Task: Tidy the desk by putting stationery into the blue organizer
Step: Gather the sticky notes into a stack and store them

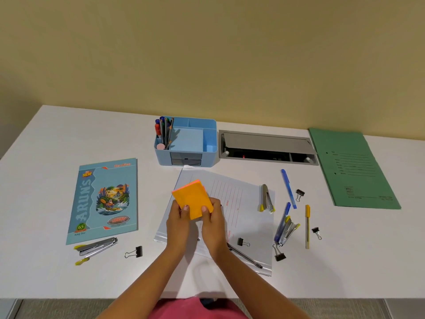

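An orange pad of sticky notes [192, 200] with pink edges is held above the middle of the desk. My left hand [178, 221] pinches its lower left corner and my right hand [212, 221] pinches its lower right edge. The blue organizer [208, 140] stands beyond it at the back of the desk, with several pens and pencils [164, 132] upright in its left compartment. Its wide middle compartment holds nothing I can see.
A clear folder with lined paper [243, 210] lies under my hands. A notebook [104, 200], stapler [96, 248] and binder clip [134, 252] lie left. Staplers [266, 200], pens [288, 188], several clips and a green file [351, 166] lie right. A grey cable tray [268, 147] sits behind.
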Tool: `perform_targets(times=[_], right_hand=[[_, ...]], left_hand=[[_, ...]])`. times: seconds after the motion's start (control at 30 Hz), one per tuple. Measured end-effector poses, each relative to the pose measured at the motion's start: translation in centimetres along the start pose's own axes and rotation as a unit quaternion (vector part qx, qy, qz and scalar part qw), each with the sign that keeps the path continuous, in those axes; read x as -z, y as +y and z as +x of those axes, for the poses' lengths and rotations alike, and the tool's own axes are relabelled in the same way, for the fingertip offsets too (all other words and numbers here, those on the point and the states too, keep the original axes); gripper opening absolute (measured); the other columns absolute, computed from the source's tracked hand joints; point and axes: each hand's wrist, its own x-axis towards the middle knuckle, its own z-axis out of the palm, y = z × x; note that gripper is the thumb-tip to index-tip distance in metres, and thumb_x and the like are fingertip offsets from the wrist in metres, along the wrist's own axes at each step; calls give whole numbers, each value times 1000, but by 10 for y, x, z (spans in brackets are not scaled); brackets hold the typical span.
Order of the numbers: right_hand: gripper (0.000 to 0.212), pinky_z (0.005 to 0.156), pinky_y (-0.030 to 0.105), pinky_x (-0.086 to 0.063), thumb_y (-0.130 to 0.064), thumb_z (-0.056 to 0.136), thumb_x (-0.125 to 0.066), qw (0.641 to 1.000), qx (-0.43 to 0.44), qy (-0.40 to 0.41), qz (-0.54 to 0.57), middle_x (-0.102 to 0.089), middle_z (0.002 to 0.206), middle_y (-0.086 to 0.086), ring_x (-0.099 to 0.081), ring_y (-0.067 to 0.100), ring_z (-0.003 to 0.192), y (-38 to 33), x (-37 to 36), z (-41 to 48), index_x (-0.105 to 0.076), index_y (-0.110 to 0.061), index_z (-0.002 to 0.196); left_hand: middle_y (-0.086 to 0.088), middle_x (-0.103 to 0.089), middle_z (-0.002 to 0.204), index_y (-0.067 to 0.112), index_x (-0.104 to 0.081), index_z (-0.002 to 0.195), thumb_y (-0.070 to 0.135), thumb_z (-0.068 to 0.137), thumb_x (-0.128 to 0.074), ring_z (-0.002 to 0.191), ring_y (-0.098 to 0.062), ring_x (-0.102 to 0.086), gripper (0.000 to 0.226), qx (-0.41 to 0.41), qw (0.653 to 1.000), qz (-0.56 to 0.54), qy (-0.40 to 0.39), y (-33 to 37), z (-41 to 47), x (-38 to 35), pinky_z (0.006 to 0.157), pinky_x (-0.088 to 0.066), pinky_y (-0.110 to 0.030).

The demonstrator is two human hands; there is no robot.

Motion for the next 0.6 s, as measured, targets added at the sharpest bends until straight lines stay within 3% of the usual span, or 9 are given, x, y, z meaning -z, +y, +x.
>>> perform_targets(times=[0.1, 0.17, 0.27, 0.33, 0.47, 0.53, 0.6], right_hand=[[30, 95, 36, -51, -22, 100, -43, 994, -70, 27, 82, -52, 124, 10, -55, 24, 111, -12, -3, 8, -40, -12, 129], [26, 101, 43, -48, -22, 99, -47, 985, -103, 39, 133, -56, 124, 8, -56, 25, 114, -19, -4, 14, -44, -17, 124], [21, 92, 27, -51, -19, 100, -44, 979, -92, 0, 182, -62, 118, 4, -60, 18, 110, -29, -5, 20, -53, -21, 119], [26, 87, 19, -49, -20, 101, -42, 979, -87, -17, 184, -61, 121, 3, -59, 15, 111, -34, -7, 24, -50, -20, 126], [39, 97, 28, -47, -25, 101, -38, 994, -51, 2, 101, -51, 130, 5, -54, 20, 118, -48, -7, 44, -34, -15, 139], [33, 79, 10, -48, -21, 102, -38, 998, 11, 34, 54, -56, 120, 10, -58, 18, 103, -60, -2, 59, -38, -11, 133], [26, 61, 4, -44, -17, 102, -39, 995, 62, 71, 21, -59, 110, 10, -59, 13, 87, -73, 4, 75, -42, -13, 127]], left_hand=[[-16, -55, 128, 9, -40, 134, 29, 98, -42, 115, -34, -55, 42, 22, 997, -66, -21, 14, 3, -3, 100, -45, -48], [-16, -56, 128, 9, -40, 135, 28, 99, -41, 114, -33, -56, 41, 45, 989, -133, -35, 21, 6, -4, 101, -45, -50], [-15, -60, 124, 9, -45, 133, 20, 102, -34, 113, -31, -59, 34, 69, 982, -173, -40, 31, 12, -9, 100, -47, -44], [-15, -61, 123, 9, -46, 132, 19, 103, -34, 112, -30, -59, 33, 70, 979, -184, -42, 38, 15, -13, 98, -47, -41], [-4, -53, 131, 14, -37, 139, 26, 102, -32, 120, -22, -52, 40, 53, 979, -188, -54, 48, 24, -18, 106, -41, -41], [1, -50, 129, 19, -37, 136, 30, 102, -29, 119, -18, -49, 37, 54, 982, -172, -54, 48, 34, -20, 106, -39, -38], [2, -52, 126, 23, -44, 129, 32, 103, -28, 115, -15, -50, 32, 53, 990, -123, -49, 43, 49, -18, 102, -40, -35]])
